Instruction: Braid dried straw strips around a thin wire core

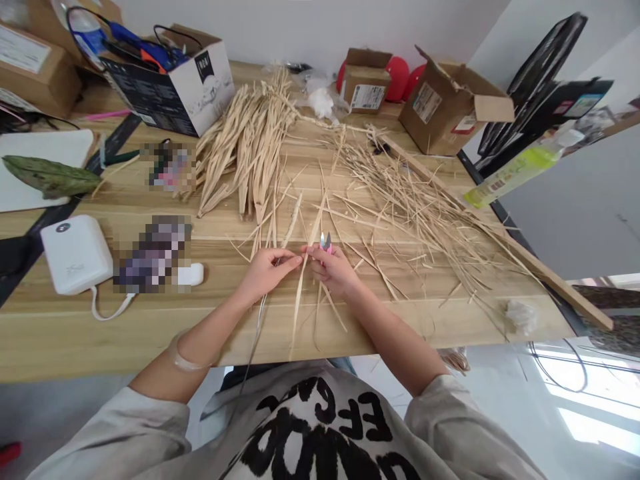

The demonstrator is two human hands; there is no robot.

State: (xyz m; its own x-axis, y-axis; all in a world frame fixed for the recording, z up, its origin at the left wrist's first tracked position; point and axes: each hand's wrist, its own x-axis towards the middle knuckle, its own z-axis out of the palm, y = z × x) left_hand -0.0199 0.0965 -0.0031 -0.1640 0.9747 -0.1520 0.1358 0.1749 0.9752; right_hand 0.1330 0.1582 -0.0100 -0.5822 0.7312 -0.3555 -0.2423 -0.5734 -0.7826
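Observation:
My left hand is closed in a pinch on a pale dried straw strip, near the middle of the table. Right beside it, my right hand grips the same strip between thumb and finger. Small pink-handled thread snips are also tucked in my right hand, blades pointing away from me. A braided straw piece lies just beyond my left hand. Thin wires or cords hang below that hand toward the table edge. Loose straw strips lie around both hands.
Bundled straw lies behind, and a scattered straw heap spreads to the right along a wooden strip. A white power bank sits left. Cardboard boxes and a bottle of yellow-green liquid stand at the back right.

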